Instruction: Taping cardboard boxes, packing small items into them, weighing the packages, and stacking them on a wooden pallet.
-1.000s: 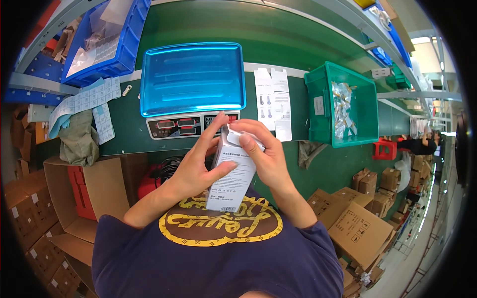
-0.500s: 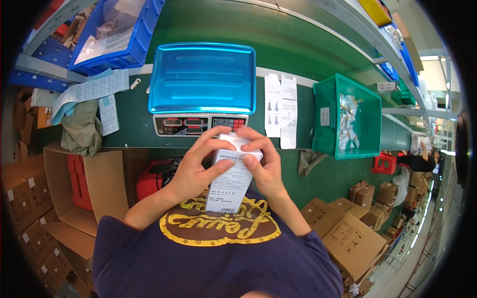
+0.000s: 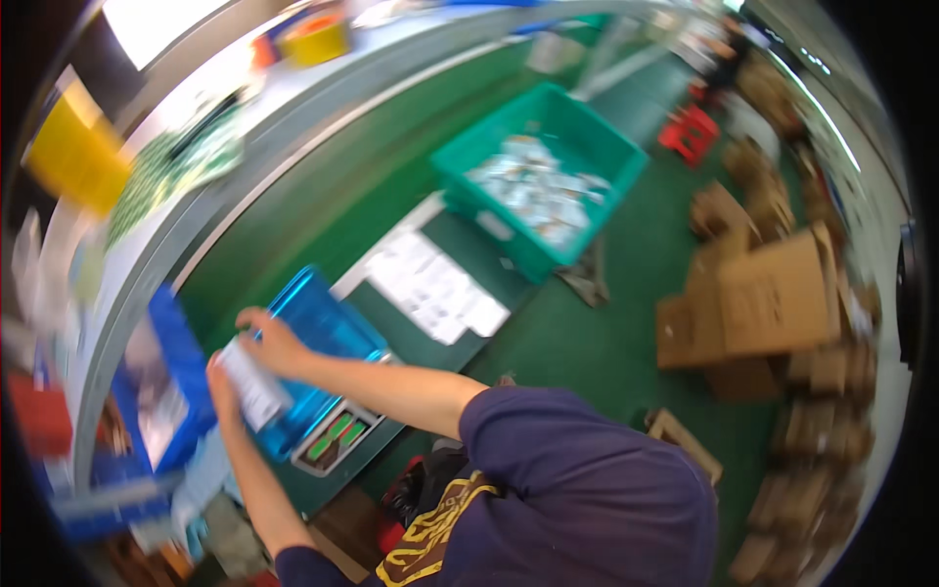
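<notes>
The white box (image 3: 252,383) is tilted over the left part of the blue pan (image 3: 335,328) of a scale (image 3: 337,438), between both hands; motion blur hides whether it touches the pan; the left hand (image 3: 224,391) has its fingers closed along the box's left side; the right hand (image 3: 278,346) has its fingers bent and partly spread at the box's upper end, and I cannot tell whether they grip it; the scale's display glows green; beyond the scale, white printed card (image 3: 430,289) lies flat on the counter (image 3: 504,274), near a green bin (image 3: 546,260) of small pale packets (image 3: 538,186); a blue bin (image 3: 188,342) stands left of the hands.
</notes>
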Demonstrator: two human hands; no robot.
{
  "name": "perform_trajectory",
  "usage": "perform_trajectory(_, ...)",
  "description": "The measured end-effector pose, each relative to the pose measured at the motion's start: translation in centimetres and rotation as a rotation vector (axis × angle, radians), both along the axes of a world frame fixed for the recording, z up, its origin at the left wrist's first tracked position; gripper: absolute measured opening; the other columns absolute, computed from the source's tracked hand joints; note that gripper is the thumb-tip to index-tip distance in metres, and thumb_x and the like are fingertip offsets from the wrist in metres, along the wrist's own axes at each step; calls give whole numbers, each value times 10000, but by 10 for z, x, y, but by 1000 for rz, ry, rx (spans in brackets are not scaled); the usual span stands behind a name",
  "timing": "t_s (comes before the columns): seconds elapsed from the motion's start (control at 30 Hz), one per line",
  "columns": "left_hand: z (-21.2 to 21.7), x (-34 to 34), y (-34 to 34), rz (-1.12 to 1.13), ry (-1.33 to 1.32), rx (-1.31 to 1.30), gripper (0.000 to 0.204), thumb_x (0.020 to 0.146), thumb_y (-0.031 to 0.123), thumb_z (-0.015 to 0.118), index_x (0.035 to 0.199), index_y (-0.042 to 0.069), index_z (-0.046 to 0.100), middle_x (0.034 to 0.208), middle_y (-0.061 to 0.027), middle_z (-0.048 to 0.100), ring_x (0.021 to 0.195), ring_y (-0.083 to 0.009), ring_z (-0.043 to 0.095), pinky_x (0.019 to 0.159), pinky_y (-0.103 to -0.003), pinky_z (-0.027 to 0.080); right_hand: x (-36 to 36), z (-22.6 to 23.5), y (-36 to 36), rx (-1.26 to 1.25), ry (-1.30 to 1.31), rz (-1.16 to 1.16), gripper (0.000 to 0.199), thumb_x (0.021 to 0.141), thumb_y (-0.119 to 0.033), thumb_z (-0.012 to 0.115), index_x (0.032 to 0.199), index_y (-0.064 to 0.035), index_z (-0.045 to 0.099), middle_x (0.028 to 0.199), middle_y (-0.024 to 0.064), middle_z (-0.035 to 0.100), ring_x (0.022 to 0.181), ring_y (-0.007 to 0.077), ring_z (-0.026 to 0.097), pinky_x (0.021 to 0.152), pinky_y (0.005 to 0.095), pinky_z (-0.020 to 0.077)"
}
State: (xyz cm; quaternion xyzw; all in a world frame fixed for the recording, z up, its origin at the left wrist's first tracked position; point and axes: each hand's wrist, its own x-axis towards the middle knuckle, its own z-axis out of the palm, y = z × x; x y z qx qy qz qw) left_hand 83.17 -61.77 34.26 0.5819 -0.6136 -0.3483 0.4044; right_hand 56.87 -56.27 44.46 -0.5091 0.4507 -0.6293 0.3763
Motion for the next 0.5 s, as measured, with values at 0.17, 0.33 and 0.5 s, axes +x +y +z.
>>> perform_trajectory(0.17, 14, -10, 23, 403, -588, -201, 426, 1035, 269, 388, 1319, -29, 498, 1332, -241, 528, 1198, -385, 526, 1037, -418, 400, -225, -1, 203, 361, -22, 197, 285, 972, -259, 573, 1162, -53, 623, 1086, 46, 667, 1004, 131, 613, 930, 286, 472)
perform_trajectory(0.33, 146, -287, 166, 669, -344, -663, 208, 940, 166, 575, 1024, -21, 604, 978, -231, 612, 854, -394, 579, 779, -497, 459, -466, -25, 487, 818, -110, -804, 199, 894, -144, 601, 1070, -77, 662, 778, 35, 649, 647, 118, 616, 589, 269, 503)
perform_trajectory(0.5, 106, -544, 261, -411, -126, -386, 193, 949, 49, 545, 1126, -20, 576, 1061, -151, 603, 948, -243, 595, 861, -329, 486, -687, 55, 705, 468, 220, -1544, 142, 968, -149, 566, 1072, -55, 582, 752, 26, 591, 552, 91, 558, 466, 271, 447)
